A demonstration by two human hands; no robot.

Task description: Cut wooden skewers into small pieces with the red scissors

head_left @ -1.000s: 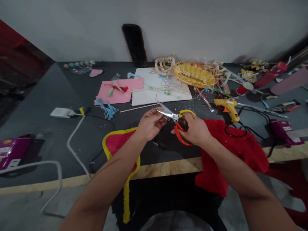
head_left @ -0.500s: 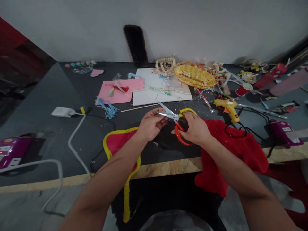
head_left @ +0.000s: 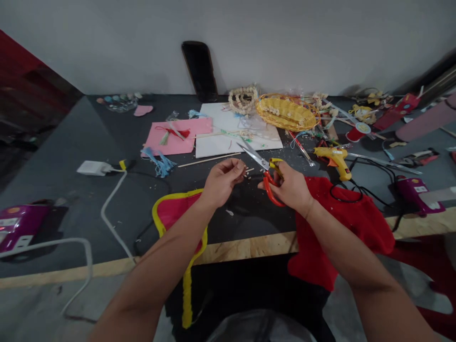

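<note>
My right hand (head_left: 292, 186) grips a pair of scissors (head_left: 262, 163) by the handles, one red and one yellow. The blades are nearly together and point up and left, apart from my left hand (head_left: 223, 181). That hand is closed, its thumb and fingertips pinched; whatever lies between them is too small to make out. Small pale bits (head_left: 248, 172) lie on the dark table beside the left fingertips. Under my left forearm is a pink cloth with yellow edging (head_left: 174, 210). A red cloth (head_left: 313, 228) drapes over the table edge beneath my right forearm.
Behind my hands lie a thin stick (head_left: 208, 160), a white board (head_left: 212, 149), pink paper (head_left: 156, 140) and blue tassels (head_left: 162, 164). A wicker basket (head_left: 301, 124) and yellow glue gun (head_left: 337, 159) are to the right. A phone (head_left: 200, 70) leans on the wall; a white charger (head_left: 93, 167) lies left.
The scissors' blades, spread at my left fingertips before, have come nearly together and moved away from that hand. Small pale bits now show on the table beside the left fingers.
</note>
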